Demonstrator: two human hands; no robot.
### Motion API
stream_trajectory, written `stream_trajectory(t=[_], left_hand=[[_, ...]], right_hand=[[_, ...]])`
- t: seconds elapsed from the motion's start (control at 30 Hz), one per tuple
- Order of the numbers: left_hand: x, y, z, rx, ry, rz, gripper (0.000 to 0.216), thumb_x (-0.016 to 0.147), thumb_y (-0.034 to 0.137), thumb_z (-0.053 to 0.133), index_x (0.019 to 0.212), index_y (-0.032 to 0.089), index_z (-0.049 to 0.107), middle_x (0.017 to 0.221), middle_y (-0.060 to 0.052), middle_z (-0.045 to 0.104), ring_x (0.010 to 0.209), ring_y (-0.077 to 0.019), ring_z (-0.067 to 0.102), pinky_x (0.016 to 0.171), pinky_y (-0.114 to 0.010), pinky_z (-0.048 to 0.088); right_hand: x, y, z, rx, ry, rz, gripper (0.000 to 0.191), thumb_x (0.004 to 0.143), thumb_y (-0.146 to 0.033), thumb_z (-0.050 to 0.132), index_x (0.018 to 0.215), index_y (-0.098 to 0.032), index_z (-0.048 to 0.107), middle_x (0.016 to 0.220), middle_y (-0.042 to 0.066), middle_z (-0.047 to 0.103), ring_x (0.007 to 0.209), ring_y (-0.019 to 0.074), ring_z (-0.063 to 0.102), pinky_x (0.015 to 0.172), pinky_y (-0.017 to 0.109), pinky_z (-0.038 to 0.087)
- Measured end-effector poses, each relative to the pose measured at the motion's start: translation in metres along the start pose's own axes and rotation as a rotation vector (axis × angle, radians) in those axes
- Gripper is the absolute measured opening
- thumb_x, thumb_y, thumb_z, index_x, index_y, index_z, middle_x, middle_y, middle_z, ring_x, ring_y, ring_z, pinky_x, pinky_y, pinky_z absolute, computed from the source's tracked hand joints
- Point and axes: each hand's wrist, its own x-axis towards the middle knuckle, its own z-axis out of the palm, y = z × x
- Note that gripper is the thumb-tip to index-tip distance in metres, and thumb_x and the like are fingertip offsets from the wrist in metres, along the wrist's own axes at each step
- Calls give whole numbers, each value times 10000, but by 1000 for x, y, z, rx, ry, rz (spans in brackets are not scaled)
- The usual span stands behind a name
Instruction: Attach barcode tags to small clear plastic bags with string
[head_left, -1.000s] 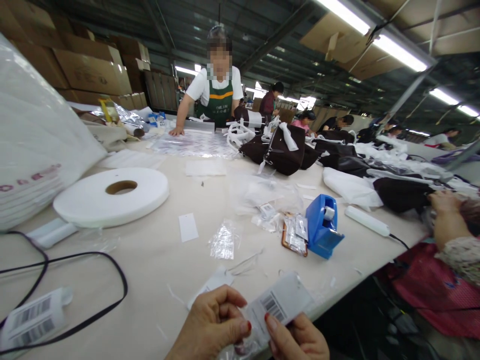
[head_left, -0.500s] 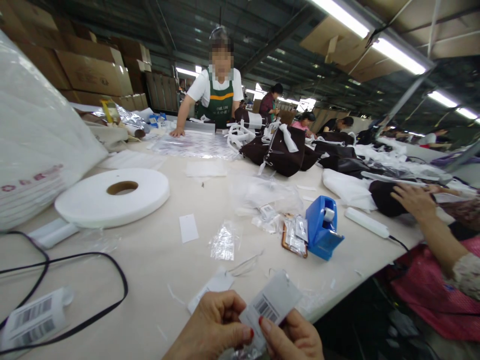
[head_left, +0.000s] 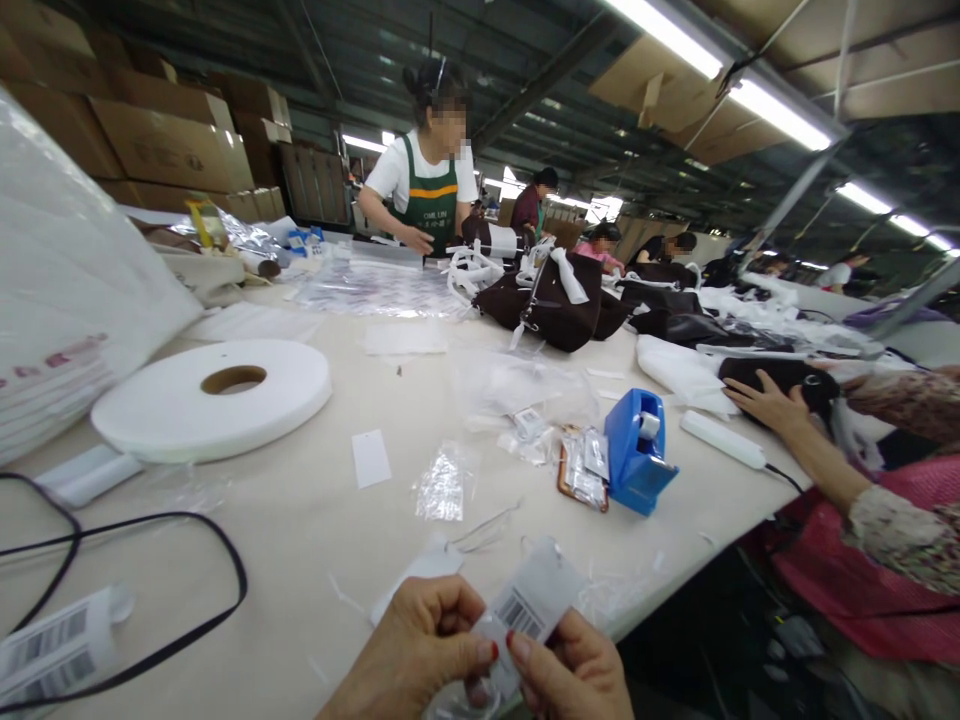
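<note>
Between my two hands is a white hang tag (head_left: 536, 590) with a printed barcode, tilted above the near table edge. My left hand (head_left: 420, 645) pinches its lower left side, thumb against fingers. My right hand (head_left: 574, 665) grips the lower right, its thumb on the tag's face by the barcode. Some clear plastic (head_left: 469, 700) shows under the fingers; what it belongs to is hidden. Just beyond my left hand lie white tags (head_left: 431, 562) with thin strings. A small clear packet (head_left: 442, 482) and a single blank tag (head_left: 371, 458) rest farther up the table.
A blue tape dispenser (head_left: 637, 450) stands beside foil packets (head_left: 585, 465). At left are a large white tape roll (head_left: 300, 385), a black cord (head_left: 236, 560) and a barcode label roll (head_left: 64, 640). Dark bags (head_left: 562, 300) lie beyond. A co-worker's hand (head_left: 772, 400) works at right.
My hands and the tag stay nearly in place, with the view shifted slightly. The co-worker opposite has lifted a hand from the table and turned; the co-worker at right has reached farther in.
</note>
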Motion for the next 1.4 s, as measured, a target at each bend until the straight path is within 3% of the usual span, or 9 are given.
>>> stream_trajectory(t=[0.13, 0.27, 0.43, 0.7, 0.93, 1.23, 1.4], left_hand=[[0, -3, -3, 11, 14, -14, 164, 568, 208, 726, 630, 111, 610, 531, -28, 669, 436, -109, 553, 463, -215, 418], [1, -6, -3, 23, 31, -23, 186, 544, 214, 732, 624, 110, 599, 528, -33, 673, 432, -121, 569, 455, -220, 431], [3, -9, -2, 11, 31, -46, 170, 520, 162, 711, 632, 107, 594, 548, -39, 685, 456, -124, 576, 468, -219, 440], [2, 0, -1, 38, 36, -20, 170, 516, 166, 717, 611, 111, 588, 549, -42, 686, 467, -141, 591, 497, -245, 458], [4, -11, -2, -1, 0, -59, 217, 463, 169, 740, 604, 119, 582, 559, -36, 687, 471, -144, 582, 478, -246, 459], [3, -6, -7, 2, -33, -105, 315, 476, 267, 808, 640, 120, 583, 591, -62, 710, 464, -137, 594, 482, -242, 467], [1, -6, -9, -31, -36, -212, 367, 396, 272, 843, 617, 122, 590, 584, -66, 699, 458, -148, 586, 448, -234, 434]], right_hand=[[2, -13, -3, -65, 38, -30, 334, 516, -382, 813, 731, -148, 713, 439, -31, 533, 340, 7, 283, 355, 157, 176], [3, -30, 3, -48, 151, -53, 283, 504, -363, 824, 673, -169, 706, 472, -45, 529, 367, 1, 249, 348, 144, 212], [1, -30, 9, -25, 189, -56, 298, 472, -372, 833, 600, -152, 677, 395, -78, 423, 368, 3, 268, 360, 132, 233], [0, -30, 4, -121, 140, -108, 340, 528, -410, 796, 570, -122, 619, 365, -70, 431, 336, 13, 281, 356, 153, 180], [-2, -31, 9, -113, 186, -128, 329, 508, -402, 806, 596, -135, 636, 407, -74, 426, 377, 24, 288, 358, 159, 192], [-2, -28, -2, -255, 65, -133, 329, 605, -428, 745, 611, -126, 616, 369, -73, 425, 349, 23, 276, 372, 168, 168], [-1, -27, -5, -261, 5, -89, 331, 627, -433, 729, 648, -119, 627, 391, -66, 442, 357, 22, 275, 374, 176, 151]])
